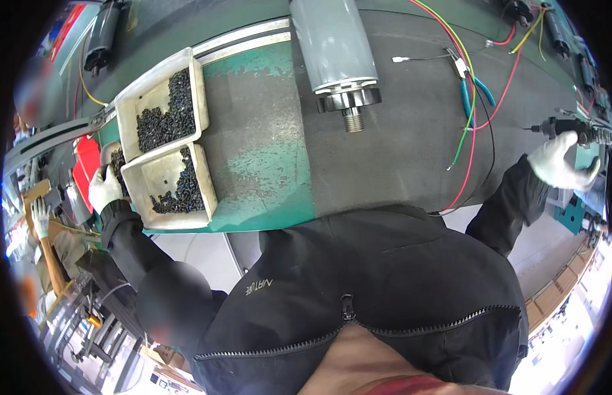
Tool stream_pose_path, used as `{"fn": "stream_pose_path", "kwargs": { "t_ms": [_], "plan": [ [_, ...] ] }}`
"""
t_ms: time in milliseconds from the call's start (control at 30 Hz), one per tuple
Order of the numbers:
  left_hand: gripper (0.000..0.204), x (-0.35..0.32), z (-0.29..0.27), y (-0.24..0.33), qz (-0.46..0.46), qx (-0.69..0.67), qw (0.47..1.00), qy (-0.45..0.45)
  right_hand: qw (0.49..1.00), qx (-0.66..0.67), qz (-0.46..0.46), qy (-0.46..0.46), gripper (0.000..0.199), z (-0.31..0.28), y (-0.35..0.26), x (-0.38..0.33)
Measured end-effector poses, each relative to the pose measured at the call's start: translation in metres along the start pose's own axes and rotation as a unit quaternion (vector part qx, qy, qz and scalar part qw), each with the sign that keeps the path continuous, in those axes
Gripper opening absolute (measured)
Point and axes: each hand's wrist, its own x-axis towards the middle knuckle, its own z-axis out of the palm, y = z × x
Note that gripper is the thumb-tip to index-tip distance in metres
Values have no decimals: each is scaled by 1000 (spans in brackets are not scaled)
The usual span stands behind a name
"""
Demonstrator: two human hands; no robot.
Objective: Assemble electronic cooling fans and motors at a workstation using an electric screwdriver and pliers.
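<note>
Green bench [270,168], R grip [581,155] half-spread by blk driver [561,126]

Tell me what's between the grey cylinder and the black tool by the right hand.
Blue-handled pliers and loose coloured wires lie on the dark worktop between them, in the head view.

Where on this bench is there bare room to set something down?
The worn strip between the white bins and gray motor is bare, as is the dark surface below it, left of wires. Crowded: around pliers, left hand and right hand.
</note>
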Motion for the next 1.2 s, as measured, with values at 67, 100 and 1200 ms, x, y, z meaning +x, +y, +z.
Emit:
{"fn": "stream_pose_path", "kwargs": {
  "t_ms": [67, 100, 1200],
  "plan": [
    [34, -12, -14, 27, -121, -40, 991, -30, 983, 169, -72, -29, 30, -12, -32, -3],
    [35, -11, -7, 17, -63, -15, 998, 12, 926, 304, 2, -223, 26, -18, -45, -8],
    [33, 16, 15, 10, -1, -57, 996, -71, 679, 427, 464, -376, 32, -29, 4, -39]
  ]
}}
